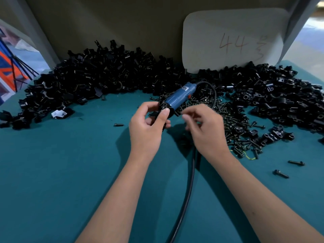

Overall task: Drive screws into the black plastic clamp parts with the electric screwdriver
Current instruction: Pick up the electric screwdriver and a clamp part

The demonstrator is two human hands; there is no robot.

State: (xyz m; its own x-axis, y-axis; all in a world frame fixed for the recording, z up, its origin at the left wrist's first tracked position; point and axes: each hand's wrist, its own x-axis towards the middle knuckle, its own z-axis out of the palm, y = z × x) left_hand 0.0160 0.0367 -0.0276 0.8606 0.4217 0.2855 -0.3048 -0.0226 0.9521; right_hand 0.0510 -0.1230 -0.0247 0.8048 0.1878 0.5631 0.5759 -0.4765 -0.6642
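Note:
My left hand (149, 123) grips a black plastic clamp part (163, 106) between thumb and fingers, above the teal table (70, 163). Just behind the part lies the blue electric screwdriver (180, 97), resting on the screw pile and pointing at my hands. My right hand (204, 127) hovers to the right of the part with curled fingers, blurred; whether it pinches a screw is unclear. A heap of black screws (228, 120) lies right of my hands.
Large piles of black clamp parts (98, 78) ring the table's back and right side (280, 95). The screwdriver's black cable (189, 190) runs down between my forearms. Loose screws (296, 163) lie at right. A white card marked 44 (233, 41) leans at the back.

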